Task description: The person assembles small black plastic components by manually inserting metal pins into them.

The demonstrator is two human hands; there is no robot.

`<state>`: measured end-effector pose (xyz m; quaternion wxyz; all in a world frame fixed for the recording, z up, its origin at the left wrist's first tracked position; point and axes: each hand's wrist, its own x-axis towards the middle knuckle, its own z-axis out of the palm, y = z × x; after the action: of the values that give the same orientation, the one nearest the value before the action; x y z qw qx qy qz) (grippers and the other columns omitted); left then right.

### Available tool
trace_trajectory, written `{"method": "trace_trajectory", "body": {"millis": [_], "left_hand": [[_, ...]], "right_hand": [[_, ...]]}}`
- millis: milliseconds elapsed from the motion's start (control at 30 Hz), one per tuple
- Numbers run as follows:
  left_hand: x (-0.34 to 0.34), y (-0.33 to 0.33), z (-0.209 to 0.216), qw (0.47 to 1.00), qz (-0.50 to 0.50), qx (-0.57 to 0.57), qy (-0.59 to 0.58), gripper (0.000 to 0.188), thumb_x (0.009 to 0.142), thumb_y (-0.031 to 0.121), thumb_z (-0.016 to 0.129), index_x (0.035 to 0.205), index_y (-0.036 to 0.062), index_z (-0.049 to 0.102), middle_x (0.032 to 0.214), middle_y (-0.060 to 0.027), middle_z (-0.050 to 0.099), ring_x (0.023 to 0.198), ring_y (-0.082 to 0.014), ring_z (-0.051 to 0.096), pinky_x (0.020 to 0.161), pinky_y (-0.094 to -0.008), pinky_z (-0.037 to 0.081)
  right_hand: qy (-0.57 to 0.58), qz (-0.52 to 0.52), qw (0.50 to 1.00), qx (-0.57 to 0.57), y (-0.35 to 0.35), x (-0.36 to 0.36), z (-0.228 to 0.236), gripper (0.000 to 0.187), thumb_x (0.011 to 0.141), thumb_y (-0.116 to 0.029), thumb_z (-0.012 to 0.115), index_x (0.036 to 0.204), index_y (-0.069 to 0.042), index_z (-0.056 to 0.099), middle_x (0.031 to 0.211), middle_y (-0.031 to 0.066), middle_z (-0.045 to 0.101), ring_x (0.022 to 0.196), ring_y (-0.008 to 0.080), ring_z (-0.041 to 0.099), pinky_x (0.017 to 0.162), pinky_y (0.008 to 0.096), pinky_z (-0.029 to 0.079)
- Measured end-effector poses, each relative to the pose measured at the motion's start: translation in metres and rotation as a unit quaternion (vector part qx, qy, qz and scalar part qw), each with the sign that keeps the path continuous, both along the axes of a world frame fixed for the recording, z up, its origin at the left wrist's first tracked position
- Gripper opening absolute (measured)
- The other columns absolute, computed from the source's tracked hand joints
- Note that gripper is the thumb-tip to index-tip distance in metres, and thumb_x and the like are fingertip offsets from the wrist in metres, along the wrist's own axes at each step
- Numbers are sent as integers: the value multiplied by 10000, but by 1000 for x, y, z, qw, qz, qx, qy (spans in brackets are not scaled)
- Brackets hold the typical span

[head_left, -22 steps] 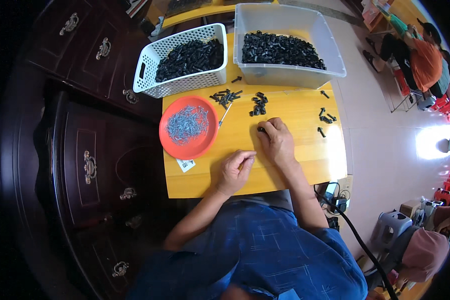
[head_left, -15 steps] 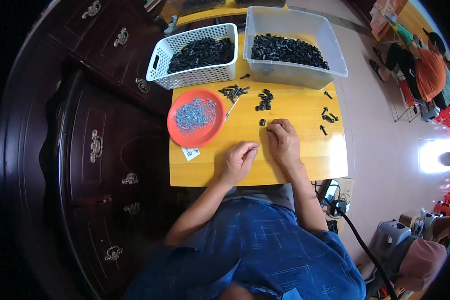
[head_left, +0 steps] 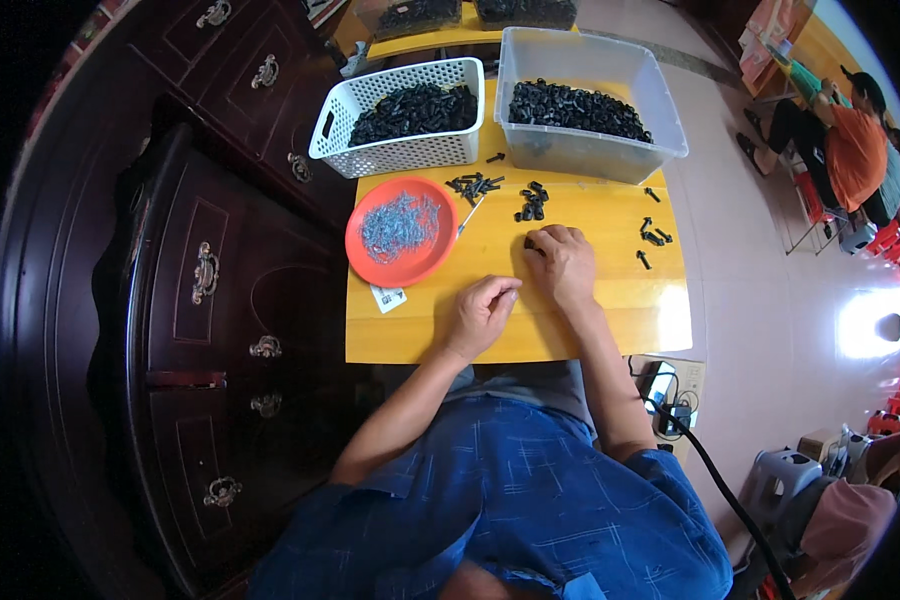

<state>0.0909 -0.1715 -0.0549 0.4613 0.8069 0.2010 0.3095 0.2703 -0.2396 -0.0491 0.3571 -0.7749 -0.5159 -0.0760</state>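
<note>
My right hand (head_left: 564,268) is over the yellow table, fingers curled, its fingertips on a small black plastic part (head_left: 529,243). The fingers partly cover that part. Nearer to me, my left hand (head_left: 482,318) is closed with thumb and forefinger pressed together; whatever it may hold is too small to make out. Beyond the right hand lies a cluster of short black parts (head_left: 533,203). A pile of longer black pieces (head_left: 473,187) is to its left. An orange-red plate (head_left: 356,258) of small silvery screws (head_left: 400,226) stands left of my hands, with a thin screwdriver (head_left: 471,215) beside it.
At the table's far side stand a white perforated basket (head_left: 400,157) and a clear plastic bin (head_left: 590,157), both holding black parts. Several T-shaped black pieces (head_left: 653,236) lie to the right. Dark drawer cabinets (head_left: 240,270) flank the left. A person in orange (head_left: 860,150) sits at far right.
My right hand has closed its fingertips over the single black part that lay uncovered before. The left hand stays nearly in place. The whole view has shifted slightly.
</note>
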Motion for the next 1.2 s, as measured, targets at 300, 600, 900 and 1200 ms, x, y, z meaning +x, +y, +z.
{"method": "trace_trajectory", "body": {"millis": [300,600,900,1200], "left_hand": [[0,1,-17,993,20,-100,-57,294,939,30,675,1231,4,648,985,-82,715,803,-131,672,708,-264,534],[-1,4,-1,997,29,-15,-72,436,851,-71,658,1275,27,637,1082,-107,676,800,-158,665,702,-278,552],[-1,6,-23,990,43,-120,-64,260,914,-8,667,1172,18,688,919,-59,699,742,-109,640,675,-260,534],[-1,4,-18,983,40,-166,-70,180,931,19,694,1110,8,684,886,-27,700,754,-59,633,678,-233,528]], "right_hand": [[-77,9,997,12,7,-1,10,108,858,-189,716,945,-127,736,903,73,682,904,287,645,795,421,503],[370,117,922,8,-21,-48,16,240,997,-228,661,1005,6,713,791,112,665,722,172,610,678,319,491],[353,37,935,8,-7,-2,21,234,954,-233,702,966,-2,740,785,136,713,710,192,679,681,329,531],[99,-178,979,-2,33,107,-1,193,901,-272,729,983,-99,747,895,118,734,817,315,716,708,421,554]]}}
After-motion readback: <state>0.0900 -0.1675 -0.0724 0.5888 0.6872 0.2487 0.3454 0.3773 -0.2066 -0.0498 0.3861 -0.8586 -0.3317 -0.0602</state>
